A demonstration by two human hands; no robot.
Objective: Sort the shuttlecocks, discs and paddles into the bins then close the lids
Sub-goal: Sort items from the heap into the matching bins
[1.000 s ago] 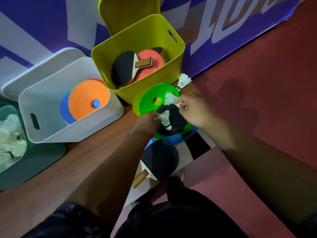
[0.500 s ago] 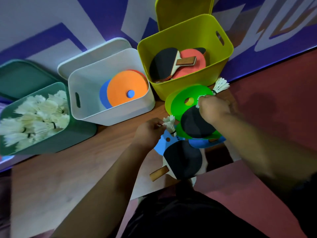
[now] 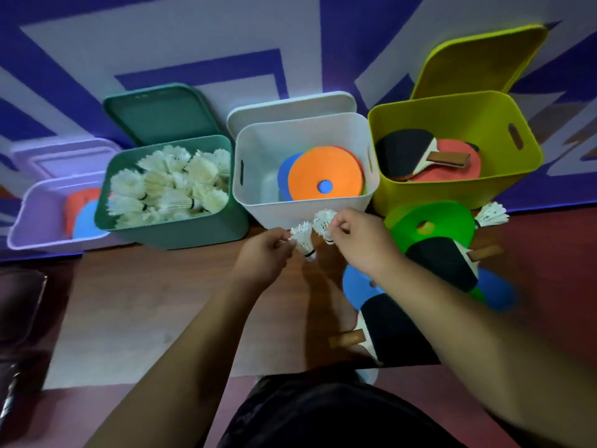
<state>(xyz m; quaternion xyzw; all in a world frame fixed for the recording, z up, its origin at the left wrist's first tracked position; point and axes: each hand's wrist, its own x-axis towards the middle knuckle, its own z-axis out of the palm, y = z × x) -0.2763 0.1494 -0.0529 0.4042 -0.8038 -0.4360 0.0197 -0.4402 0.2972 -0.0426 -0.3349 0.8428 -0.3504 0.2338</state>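
Shuttlecocks [image 3: 168,185] fill the green bin [image 3: 181,229]; discs [image 3: 323,169] lie in the white bin [image 3: 274,211], paddles [image 3: 407,153] in the yellow bin [image 3: 420,193]. Left grip [image 3: 262,257] and right grip [image 3: 362,244] each pinch a shuttlecock [image 3: 303,241] before the white bin.

Single head view, steeply down, close over bins [image 3: 303,202]

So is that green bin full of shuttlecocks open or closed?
Open. The green bin has its lid propped up behind it, off the rim, and the heap of white shuttlecocks inside is in plain view.
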